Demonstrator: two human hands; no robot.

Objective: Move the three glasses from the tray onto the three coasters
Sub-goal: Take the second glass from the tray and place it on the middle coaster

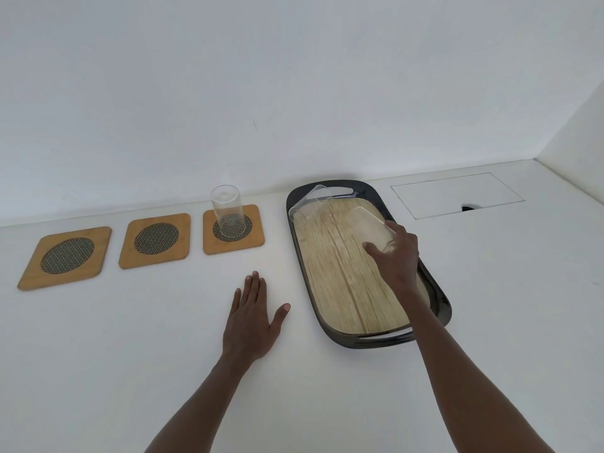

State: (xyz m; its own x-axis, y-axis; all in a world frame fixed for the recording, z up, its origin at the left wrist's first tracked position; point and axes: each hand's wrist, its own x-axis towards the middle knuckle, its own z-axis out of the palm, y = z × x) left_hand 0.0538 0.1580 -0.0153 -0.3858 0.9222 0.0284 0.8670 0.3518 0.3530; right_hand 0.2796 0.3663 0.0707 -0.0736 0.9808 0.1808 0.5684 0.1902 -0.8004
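We note one glass (227, 209) standing upright on the right-hand coaster (233, 229), while the middle coaster (155, 240) and the left coaster (65, 257) lie bare on the white counter (163, 322). On the tray (438, 295), the right hand (395, 256) closes its fingers around a tilted second glass (371, 228), and a third glass (309, 204) appears to lie on its side at the far end, though its outline is faint. The left hand (251, 318) rests flat on the counter, fingers spread, holding nothing.

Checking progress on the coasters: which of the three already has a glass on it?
The coaster nearest the tray, rightmost in the row: a glass stands upright on it. The middle coaster and left coaster are bare.
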